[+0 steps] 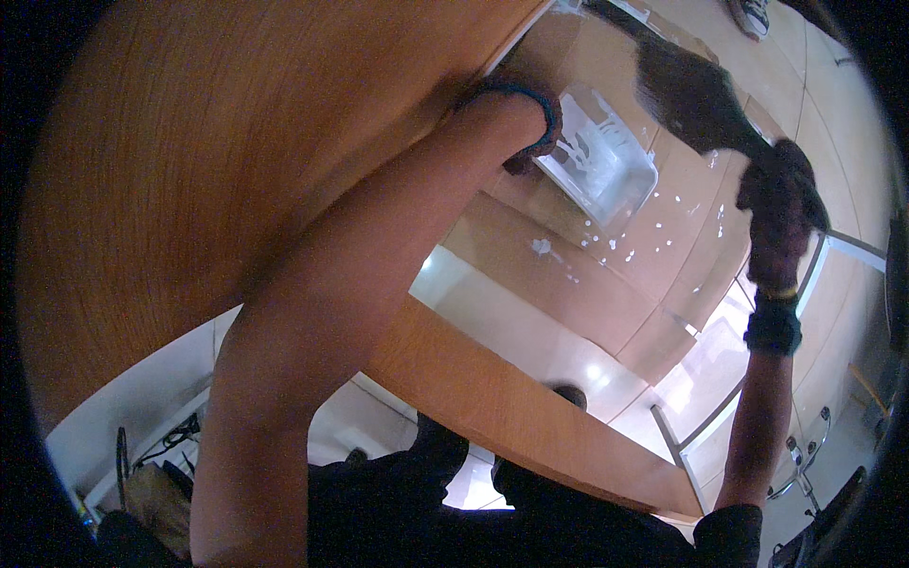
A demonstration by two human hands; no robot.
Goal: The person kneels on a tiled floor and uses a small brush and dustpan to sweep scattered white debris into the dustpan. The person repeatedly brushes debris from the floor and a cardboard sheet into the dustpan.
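Nearest the camera, the bare left forearm (322, 275) slants up from the near side, over a wood-grain panel (189, 142), to a teal wristband (547, 106). Just past the band, the left hand (526, 159) is by the left edge of a shallow plastic tray (648, 180); its fingers are mostly hidden, so I cannot tell whether they grip the rim.

That tray is whitish and translucent, roughly rectangular with rounded corners and raised walls. Uneven, brighter white smears, like paint, streak its inside, thickest toward the far left; the near right end looks smoother and greyer. It sits on brown cardboard (597, 298), near and right of which lie scattered white spots (606, 243) and one larger splash (541, 247).

To the right, the right hand (782, 213), dark and blurred, has its fingers closed around the narrow end of a dark tool (696, 99). The tool widens into a broad, flat-looking part, well apart from the hand's wristband (774, 324) and to the right of the tray; blur hides its exact kind. At the far right is a shoe (753, 17).
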